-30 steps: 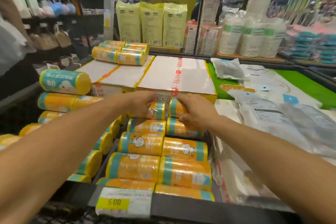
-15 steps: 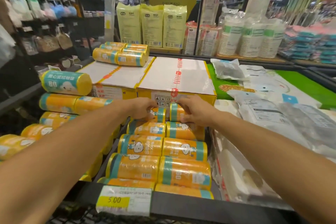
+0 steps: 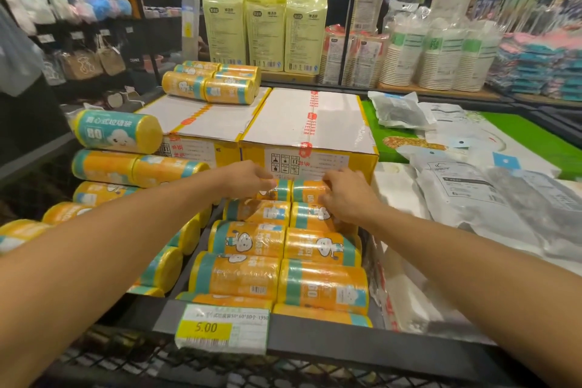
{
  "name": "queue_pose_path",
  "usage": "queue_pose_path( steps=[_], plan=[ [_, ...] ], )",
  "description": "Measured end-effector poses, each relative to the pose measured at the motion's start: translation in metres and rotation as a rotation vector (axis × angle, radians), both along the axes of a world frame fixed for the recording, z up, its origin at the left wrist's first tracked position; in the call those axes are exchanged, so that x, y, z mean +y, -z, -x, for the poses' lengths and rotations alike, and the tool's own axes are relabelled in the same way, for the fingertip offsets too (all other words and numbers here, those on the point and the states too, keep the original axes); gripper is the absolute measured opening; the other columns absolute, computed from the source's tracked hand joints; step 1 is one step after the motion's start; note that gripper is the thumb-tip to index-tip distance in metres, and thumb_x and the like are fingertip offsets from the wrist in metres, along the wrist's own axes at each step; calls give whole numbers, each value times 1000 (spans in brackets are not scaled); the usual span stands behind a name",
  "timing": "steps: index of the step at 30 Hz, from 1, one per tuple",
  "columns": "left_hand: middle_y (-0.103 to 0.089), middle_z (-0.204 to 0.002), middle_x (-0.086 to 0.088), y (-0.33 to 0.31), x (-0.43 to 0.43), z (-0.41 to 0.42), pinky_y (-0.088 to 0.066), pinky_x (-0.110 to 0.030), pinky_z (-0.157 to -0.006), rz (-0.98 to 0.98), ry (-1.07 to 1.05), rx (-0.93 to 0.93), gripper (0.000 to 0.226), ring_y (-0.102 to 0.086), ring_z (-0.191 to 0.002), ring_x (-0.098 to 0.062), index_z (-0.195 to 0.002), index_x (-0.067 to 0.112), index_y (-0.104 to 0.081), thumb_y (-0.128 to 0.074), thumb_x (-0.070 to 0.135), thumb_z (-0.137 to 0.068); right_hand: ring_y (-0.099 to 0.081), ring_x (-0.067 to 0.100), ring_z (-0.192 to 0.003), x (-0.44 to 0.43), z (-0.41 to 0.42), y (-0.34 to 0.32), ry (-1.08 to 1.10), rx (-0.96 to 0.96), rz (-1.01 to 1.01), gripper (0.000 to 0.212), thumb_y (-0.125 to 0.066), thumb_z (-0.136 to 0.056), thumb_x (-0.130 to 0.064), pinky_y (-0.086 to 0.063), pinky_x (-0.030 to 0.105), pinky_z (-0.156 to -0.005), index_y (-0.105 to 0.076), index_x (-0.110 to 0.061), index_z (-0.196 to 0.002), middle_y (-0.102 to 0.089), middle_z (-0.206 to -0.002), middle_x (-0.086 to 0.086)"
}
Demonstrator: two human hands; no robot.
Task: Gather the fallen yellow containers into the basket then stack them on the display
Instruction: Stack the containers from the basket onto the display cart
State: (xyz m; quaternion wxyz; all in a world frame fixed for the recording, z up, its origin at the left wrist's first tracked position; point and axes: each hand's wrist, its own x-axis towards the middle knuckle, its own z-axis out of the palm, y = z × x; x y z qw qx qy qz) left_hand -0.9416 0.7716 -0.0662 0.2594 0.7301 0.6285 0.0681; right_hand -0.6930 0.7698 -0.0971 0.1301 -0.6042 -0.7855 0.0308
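Note:
Yellow containers (image 3: 245,239) wrapped in orange and teal film lie on their sides in two neat columns on the display shelf. My left hand (image 3: 248,179) grips the back left container (image 3: 282,194), which sits against the front of a yellow carton (image 3: 308,123). Beside it, my right hand (image 3: 346,195) has its fingers curled over the back right container (image 3: 307,190). More containers are piled at the left (image 3: 104,167), topped by one showing a teal label (image 3: 116,132). Several more sit on the far carton (image 3: 208,85). No basket is in view.
A price tag reading 5.00 (image 3: 220,329) hangs on the shelf's front rail, with wire mesh (image 3: 189,365) below it. Flat plastic-wrapped packs (image 3: 472,186) cover the surface to the right. Pale yellow bags (image 3: 264,31) and paper cup stacks (image 3: 441,53) stand behind.
Both hands stay on the back pair of containers, with only small finger shifts. The view has drifted slightly.

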Motion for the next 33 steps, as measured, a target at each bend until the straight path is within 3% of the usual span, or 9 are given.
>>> queue_pose_path(
  steps=[8,11,13,15,18,21,26,29,33],
  plan=[
    [-35,-165,-2,-4,-17,-6,-25,-44,-122,96,-7,-123,65,-34,-151,-26,-156,23,-42,-39,62,-104,-56,27,-124,6,-10,4,-27,113,222,38,-67,-96,-35,-47,47,-108,-61,-22,-131,-60,-138,4],
    [-47,-157,-7,-9,-29,-8,-33,-43,-117,41,-39,-137,64,-44,-143,-28,-150,15,-51,-39,58,-106,-66,23,-105,-3,-4,-3,15,125,199,29,-64,-98,-34,-57,42,-93,-66,-20,-123,-69,-125,4],
    [-61,-132,-11,-18,-41,-4,-42,-42,-107,-41,-121,-195,55,-56,-123,-27,-128,9,-65,-40,54,-107,-67,21,-97,-13,2,-19,81,266,138,26,-62,-97,-36,-59,40,-86,-70,-18,-114,-72,-116,3],
    [-59,-114,-5,-27,-56,5,-46,-40,-98,-119,-209,-311,39,-57,-105,-23,-108,14,-62,-43,48,-108,-67,23,-104,-27,12,-38,92,525,158,33,-61,-98,-45,-57,44,-92,-70,-18,-114,-71,-118,3],
    [-67,-120,0,-43,-87,20,-50,-43,-102,-225,-354,-478,32,-62,-113,-22,-114,21,-67,-47,46,-105,-61,24,-117,-61,37,-68,64,870,311,47,-56,-100,-55,-50,50,-103,-65,-18,-128,-66,-128,2],
    [-67,-124,1,-57,-130,31,-49,-45,-105,-347,-455,-671,19,-62,-117,-22,-113,29,-65,-53,40,-103,-59,21,-118,-98,70,-84,-29,999,353,51,-56,-98,-58,-48,48,-100,-61,-21,-133,-65,-128,-1],
    [-68,-124,9,-76,-226,69,-49,-36,-94,-538,-520,-763,37,-62,-118,-14,-131,29,-65,-55,47,-100,-61,17,-117,-163,132,-108,-232,1039,307,35,-58,-99,-53,-42,29,-75,-67,-25,-118,-67,-124,-6],
    [-71,-116,15,-77,-299,101,-49,-33,-95,-657,-588,-787,30,-64,-112,-5,-122,32,-68,-55,48,-101,-61,15,-118,-211,170,-118,-367,1072,289,27,-60,-99,-49,-45,27,-80,-68,-30,-117,-68,-124,-6],
    [-73,-110,15,-50,-400,142,-51,-29,-92,-765,-713,-776,27,-66,-105,0,-113,36,-69,-54,49,-95,-67,13,-114,-283,232,-114,-549,1114,401,38,-65,-88,-55,-53,39,-95,-71,-33,-117,-72,-122,-5]
  ],
)
